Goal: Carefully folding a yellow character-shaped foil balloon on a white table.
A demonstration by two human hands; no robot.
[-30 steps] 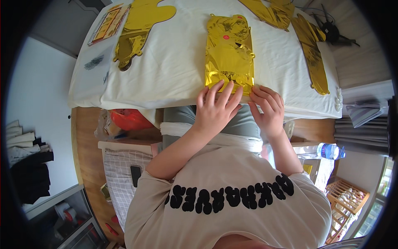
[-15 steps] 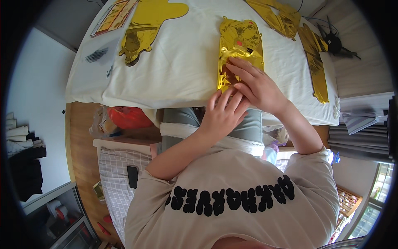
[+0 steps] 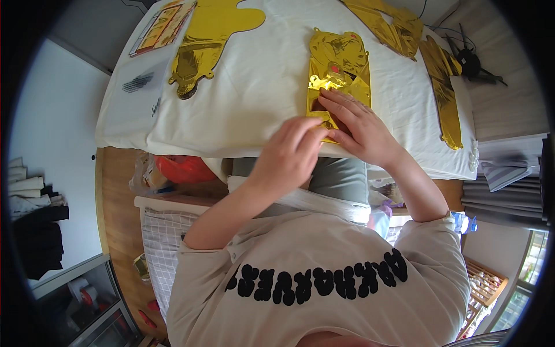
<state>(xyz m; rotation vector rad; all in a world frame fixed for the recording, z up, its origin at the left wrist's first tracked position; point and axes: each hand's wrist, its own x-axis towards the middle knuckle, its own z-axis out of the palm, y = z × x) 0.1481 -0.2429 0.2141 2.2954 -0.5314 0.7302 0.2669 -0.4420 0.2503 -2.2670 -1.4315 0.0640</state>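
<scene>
A flat, folded gold foil balloon [image 3: 339,49] lies lengthwise on the white-covered table, its near end at the table's front edge. Small tabs and reddish spots show on its crinkled upper part. My right hand [image 3: 363,128] rests over the lower half, fingers stretched out and pressing on the foil, with the thumb near the front end. At that end, on the left, my left hand [image 3: 292,151] has its fingers bent together in a pinch at the foil's edge. Its fingertips are partly hidden behind the hand.
More flat gold foil balloons lie at the far left [image 3: 202,49], far right [image 3: 396,26] and right edge [image 3: 444,95]. A printed sheet [image 3: 163,26] and a clear plastic bag [image 3: 130,101] are on the left. A black stand-like device [image 3: 471,62] stands behind the right corner.
My left hand has drawn back to the left, away from the right hand, and its fingers have curled. My right hand has shifted slightly nearer along the foil.
</scene>
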